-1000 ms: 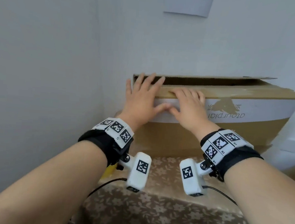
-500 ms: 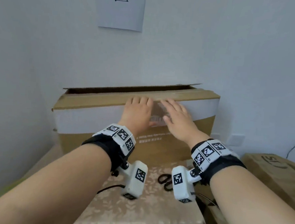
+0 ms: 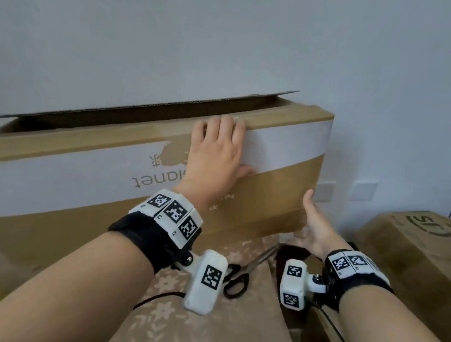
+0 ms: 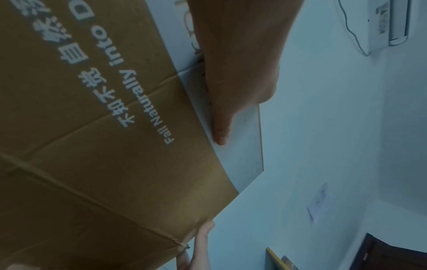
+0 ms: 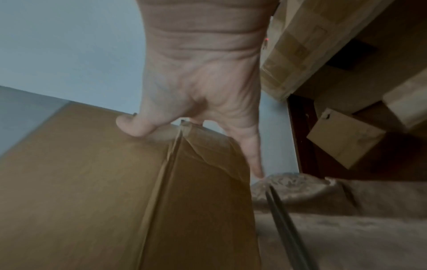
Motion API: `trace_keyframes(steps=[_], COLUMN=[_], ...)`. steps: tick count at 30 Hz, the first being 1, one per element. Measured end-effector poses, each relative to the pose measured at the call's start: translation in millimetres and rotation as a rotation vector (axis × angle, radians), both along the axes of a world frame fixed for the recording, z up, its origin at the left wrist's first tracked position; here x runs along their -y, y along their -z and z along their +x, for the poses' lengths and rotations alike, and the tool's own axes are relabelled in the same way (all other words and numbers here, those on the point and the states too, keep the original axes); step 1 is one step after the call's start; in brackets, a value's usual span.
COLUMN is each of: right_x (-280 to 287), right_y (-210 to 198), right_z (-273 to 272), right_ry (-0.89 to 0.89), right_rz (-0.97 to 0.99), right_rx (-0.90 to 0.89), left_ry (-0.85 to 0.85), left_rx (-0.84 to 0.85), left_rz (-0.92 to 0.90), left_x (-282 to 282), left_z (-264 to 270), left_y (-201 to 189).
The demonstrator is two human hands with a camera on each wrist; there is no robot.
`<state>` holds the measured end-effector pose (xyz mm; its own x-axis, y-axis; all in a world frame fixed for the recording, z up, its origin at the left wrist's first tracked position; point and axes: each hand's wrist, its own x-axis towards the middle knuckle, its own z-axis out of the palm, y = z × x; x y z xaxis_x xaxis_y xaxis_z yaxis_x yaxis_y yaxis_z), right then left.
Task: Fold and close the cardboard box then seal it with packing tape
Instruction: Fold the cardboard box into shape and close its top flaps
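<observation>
A long brown cardboard box point(image 3: 83, 176) with a white band stands on the cloth-covered table. Its front top flap is folded down, while the rear flap point(image 3: 143, 107) stays slightly raised, leaving a dark gap. My left hand point(image 3: 229, 146) lies palm-flat on the front face near the right end, fingers laid over the top edge. In the left wrist view its thumb point(image 4: 221, 127) rests on the white band of the box point(image 4: 92, 155). My right hand point(image 3: 314, 223) grips the box's lower right corner. The thumb point(image 5: 131, 127) presses the front face point(image 5: 80, 182) and the other fingers reach round the side.
Black-handled scissors point(image 3: 240, 277) lie on the floral tablecloth point(image 3: 206, 331) just in front of the box; their blades point(image 5: 284, 219) show in the right wrist view. A second cardboard box point(image 3: 415, 253) sits at the right. The white wall point(image 3: 228, 49) is close behind.
My right hand left the top flap and dropped to the box's lower right corner. My left hand slid right along the top front edge. The head view turned.
</observation>
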<state>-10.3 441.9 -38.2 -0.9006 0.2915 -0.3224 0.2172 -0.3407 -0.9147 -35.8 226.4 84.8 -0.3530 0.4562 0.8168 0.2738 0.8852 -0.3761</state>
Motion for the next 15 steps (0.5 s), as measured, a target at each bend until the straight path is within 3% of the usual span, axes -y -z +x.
trace_keyframes(steps=[3,10,13,15], right_x=[10,25,34,40], right_y=[-3,-22,-16,-10], right_z=[-7,10,19,28], right_ry=[0.11,0.314,0.346,0.318], right_rz=[-0.134,-0.224,-0.191,-0.052], right_rx=[-0.1,-0.183,-0.106,0.01], left_ry=[0.002,0.051,0.076,0.09], left_rx=[-0.006,-0.022,0.009,0.052], left_rz=[-0.019,0.012,0.006,-0.026], left_x=[3,19,30,33], left_z=[5,18,23,26], left_y=[-6,-20,-19,-13])
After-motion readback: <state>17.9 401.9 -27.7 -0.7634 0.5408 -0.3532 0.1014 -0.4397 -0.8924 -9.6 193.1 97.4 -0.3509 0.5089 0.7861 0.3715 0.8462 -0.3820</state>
